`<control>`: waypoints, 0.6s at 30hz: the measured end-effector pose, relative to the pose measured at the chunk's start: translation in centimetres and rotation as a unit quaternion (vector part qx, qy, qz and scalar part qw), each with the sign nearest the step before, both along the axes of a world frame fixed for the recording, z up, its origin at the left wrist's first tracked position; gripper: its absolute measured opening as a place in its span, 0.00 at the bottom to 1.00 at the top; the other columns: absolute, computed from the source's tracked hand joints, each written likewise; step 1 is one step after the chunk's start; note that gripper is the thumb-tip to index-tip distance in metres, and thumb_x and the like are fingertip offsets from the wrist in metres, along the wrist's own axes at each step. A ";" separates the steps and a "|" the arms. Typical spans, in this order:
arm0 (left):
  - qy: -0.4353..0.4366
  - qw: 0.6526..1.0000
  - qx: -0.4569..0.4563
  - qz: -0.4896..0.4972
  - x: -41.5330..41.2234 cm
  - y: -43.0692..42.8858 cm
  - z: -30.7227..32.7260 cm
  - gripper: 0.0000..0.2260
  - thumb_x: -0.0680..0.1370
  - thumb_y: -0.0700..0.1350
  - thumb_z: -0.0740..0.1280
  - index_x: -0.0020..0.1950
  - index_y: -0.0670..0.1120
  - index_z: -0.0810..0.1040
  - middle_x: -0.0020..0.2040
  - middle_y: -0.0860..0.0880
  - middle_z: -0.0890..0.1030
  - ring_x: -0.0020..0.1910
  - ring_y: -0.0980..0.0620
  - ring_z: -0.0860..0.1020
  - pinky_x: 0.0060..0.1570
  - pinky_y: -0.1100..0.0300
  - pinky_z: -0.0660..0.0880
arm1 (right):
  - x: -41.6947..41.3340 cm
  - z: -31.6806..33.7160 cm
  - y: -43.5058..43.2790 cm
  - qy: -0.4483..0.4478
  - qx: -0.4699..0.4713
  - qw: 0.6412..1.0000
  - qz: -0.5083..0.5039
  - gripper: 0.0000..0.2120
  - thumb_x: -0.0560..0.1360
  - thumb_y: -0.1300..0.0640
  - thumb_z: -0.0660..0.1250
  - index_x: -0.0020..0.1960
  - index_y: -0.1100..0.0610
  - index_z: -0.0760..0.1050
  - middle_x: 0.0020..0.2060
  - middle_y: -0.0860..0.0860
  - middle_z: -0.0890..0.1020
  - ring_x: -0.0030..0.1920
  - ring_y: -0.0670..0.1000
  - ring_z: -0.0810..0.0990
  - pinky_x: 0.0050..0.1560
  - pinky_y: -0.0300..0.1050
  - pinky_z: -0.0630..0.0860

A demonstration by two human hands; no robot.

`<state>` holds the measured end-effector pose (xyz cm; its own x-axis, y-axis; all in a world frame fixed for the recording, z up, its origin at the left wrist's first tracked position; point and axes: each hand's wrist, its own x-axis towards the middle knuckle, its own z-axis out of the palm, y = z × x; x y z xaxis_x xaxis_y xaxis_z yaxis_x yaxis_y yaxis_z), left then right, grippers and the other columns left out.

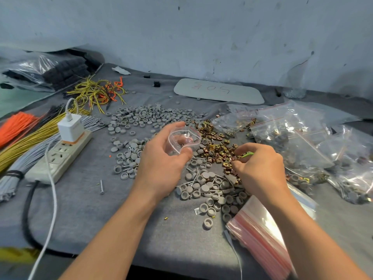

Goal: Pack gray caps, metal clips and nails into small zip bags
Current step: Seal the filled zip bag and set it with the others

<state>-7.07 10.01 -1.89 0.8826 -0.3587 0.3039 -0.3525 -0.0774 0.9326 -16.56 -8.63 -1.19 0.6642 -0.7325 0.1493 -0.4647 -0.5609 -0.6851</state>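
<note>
A person's left hand (161,158) grips a small clear zip bag (184,139) by its rim, mouth held open, above a scatter of gray caps (145,116) on a gray cloth-covered surface (84,209). The right hand (260,166), just right of the bag, is curled over a pile of brass-colored metal clips (216,142), fingertips pinched together among them; whether it holds a clip cannot be told, though a green sliver shows at the fingers. Nails (192,179) lie mixed with more caps between and below the two hands, and one nail (102,186) lies apart to the left. A stack of empty red-striped zip bags (260,235) rests near the right forearm, and filled bags (292,138) are heaped to the right. At left, a power strip (58,158) with a white charger (71,128) sits beside bundles of orange, yellow and gray ties (30,138).
</note>
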 end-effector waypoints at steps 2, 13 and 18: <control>-0.003 1.000 0.004 0.001 0.0 0.0 0.0 0.24 0.77 0.42 0.75 0.65 0.67 0.77 0.51 0.62 0.84 0.46 0.59 0.84 0.49 0.55 0.82 | 0.0 0.1 0.0 0.006 -0.013 1.000 0.003 0.07 0.72 0.58 0.76 0.39 0.47 0.82 0.36 0.45 0.85 0.42 0.51 0.84 0.49 0.48 0.82; -0.008 1.000 0.007 -0.010 -0.2 0.0 0.1 0.25 0.77 0.42 0.75 0.66 0.68 0.77 0.52 0.66 0.83 0.42 0.55 0.85 0.38 0.59 0.83 | 0.8 -0.5 -0.1 0.017 -0.051 0.998 0.025 0.18 0.76 0.66 0.63 0.49 0.49 0.88 0.52 0.49 0.88 0.46 0.52 0.83 0.57 0.52 0.82; -0.009 1.000 0.004 -0.016 -0.2 -0.1 0.0 0.26 0.77 0.40 0.75 0.66 0.67 0.77 0.51 0.66 0.83 0.42 0.54 0.85 0.36 0.61 0.82 | 1.0 -0.9 -0.6 0.049 -0.108 0.991 0.059 0.14 0.78 0.62 0.66 0.47 0.48 0.88 0.49 0.52 0.87 0.53 0.58 0.81 0.62 0.58 0.76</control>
<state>-7.23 9.92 -1.91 0.8654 -0.3889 0.3160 -0.3713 -0.0743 0.9255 -15.55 -9.19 -2.08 0.7619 -0.6079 0.2235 -0.4468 -0.7431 -0.4982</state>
